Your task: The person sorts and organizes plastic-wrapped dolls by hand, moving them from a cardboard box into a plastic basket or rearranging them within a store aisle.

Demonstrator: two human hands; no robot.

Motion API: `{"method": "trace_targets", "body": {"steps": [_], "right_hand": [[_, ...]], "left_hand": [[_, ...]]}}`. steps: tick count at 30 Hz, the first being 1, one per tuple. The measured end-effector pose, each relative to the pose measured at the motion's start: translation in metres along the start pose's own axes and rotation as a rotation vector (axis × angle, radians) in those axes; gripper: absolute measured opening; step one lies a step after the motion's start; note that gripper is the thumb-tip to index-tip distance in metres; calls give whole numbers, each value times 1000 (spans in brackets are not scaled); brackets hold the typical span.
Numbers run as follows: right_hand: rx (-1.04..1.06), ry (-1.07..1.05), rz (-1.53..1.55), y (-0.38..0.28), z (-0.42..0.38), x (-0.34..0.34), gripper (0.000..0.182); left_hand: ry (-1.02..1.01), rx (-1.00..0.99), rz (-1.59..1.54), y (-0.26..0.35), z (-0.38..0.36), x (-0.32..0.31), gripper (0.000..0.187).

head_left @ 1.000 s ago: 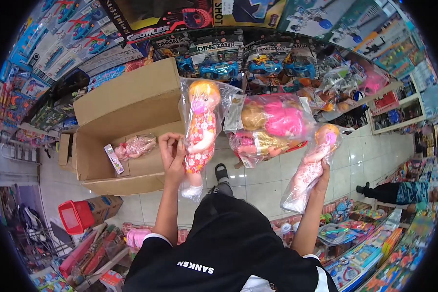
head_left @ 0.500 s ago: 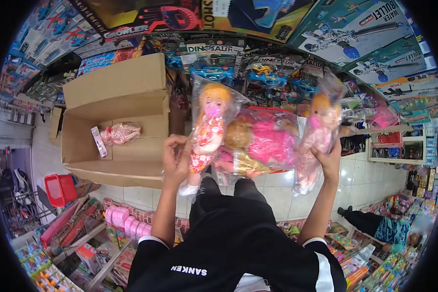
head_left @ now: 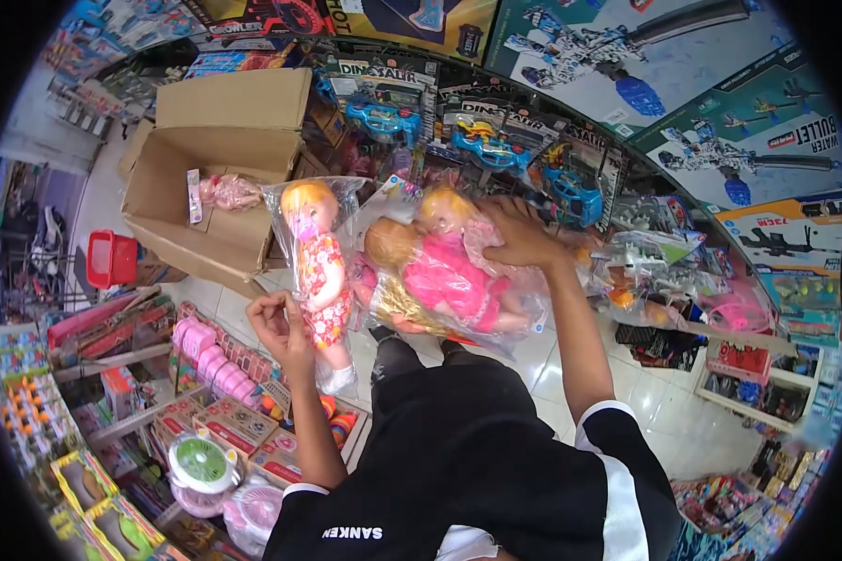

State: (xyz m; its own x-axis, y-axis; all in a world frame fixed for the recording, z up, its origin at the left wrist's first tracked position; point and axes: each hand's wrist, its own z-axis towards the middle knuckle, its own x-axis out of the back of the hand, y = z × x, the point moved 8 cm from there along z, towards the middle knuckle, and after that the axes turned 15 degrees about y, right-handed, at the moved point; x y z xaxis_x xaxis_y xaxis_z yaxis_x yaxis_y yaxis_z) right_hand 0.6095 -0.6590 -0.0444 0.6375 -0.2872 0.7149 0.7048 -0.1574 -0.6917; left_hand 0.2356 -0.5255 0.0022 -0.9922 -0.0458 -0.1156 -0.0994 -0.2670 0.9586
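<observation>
My left hand (head_left: 283,329) pinches the clear bag of a doll (head_left: 320,271) with blonde hair, a pink pacifier and a red floral dress, which stands upright in front of me. My right hand (head_left: 526,236) is around the body of another bagged blonde doll (head_left: 446,211) in pale pink, lying against the back of the pile. Below it lies a bagged doll in a bright pink dress (head_left: 451,282), face turned away. Gold fabric (head_left: 404,309) shows in the bag beneath. Part of the right fingers is hidden by the wrist and plastic.
An open cardboard box (head_left: 192,248) stands at the left with a small bagged doll (head_left: 229,193) inside. Packaged toys hang along the back, including blue dinosaur toys (head_left: 384,122). A red basin (head_left: 112,259) is at far left. Pink containers (head_left: 217,351) and shelved boxes lie at lower left.
My right hand has moved inward, bringing the pale pink doll onto the pile. My left hand has shifted left with the floral-dress doll. The view has turned, and the person at right has left it.
</observation>
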Motion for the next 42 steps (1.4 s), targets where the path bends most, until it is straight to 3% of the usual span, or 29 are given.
{"method": "trace_targets", "body": {"steps": [2,3,4,6,11,15,19,24,42], "right_hand": [[-93,-81,-520,19,-6,-12,80],[-136,-118,-535,18,-6,-9,77],[-115,-115,-536,17,-5,-11,77],[-297,-6,-363,35,-11,-14,73],[-271,113,-120,120,-23,-46,69],[-254,90,75,97,-21,-31,78],[-143,178,-62,69,-18,-28,77],[-248,150,-189,72,-9,-33,84],[-149,315,-171,78,-15,-38,81]], "left_hand": [[34,-20,28,11,-14,6,23],[58,-15,41,14,-20,8,23],[81,-11,51,16,-24,10,23],[104,-24,78,23,-35,14,23],[120,-37,129,35,-60,17,23],[115,-55,143,43,-72,20,22],[123,-51,130,44,-81,26,23],[150,-56,121,50,-86,28,23],[174,-29,62,47,-95,43,23]]}}
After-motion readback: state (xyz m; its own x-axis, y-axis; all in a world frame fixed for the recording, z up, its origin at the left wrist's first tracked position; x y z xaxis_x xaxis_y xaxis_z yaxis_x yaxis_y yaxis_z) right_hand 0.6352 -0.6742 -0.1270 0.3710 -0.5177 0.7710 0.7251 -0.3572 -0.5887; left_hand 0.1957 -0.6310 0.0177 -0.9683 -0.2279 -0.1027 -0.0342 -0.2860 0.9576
